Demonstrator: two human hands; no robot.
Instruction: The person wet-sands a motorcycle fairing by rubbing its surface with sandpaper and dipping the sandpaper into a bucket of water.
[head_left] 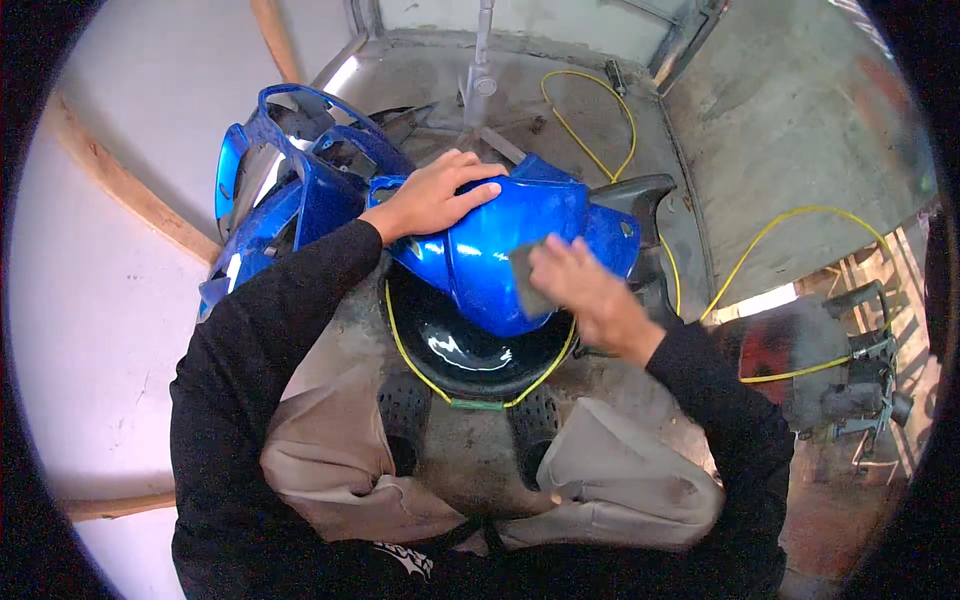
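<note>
A blue panel (pixel 500 265) sat at the centre, partly over a black basin (pixel 480 378) at six o'clock. The left hand (pixel 440 197) lay on its ten-o'clock edge, grip spread, thumb apart from the fingers; whether the fingertips hooked the edge could not be told. The right hand (pixel 590 290), blurred, had its grip closed on a grey pad (pixel 528 282) against the panel's four-o'clock side. More blue parts (pixel 318 190) lay at ten o'clock, and a yellow hose (pixel 634 130) looped at one.
</note>
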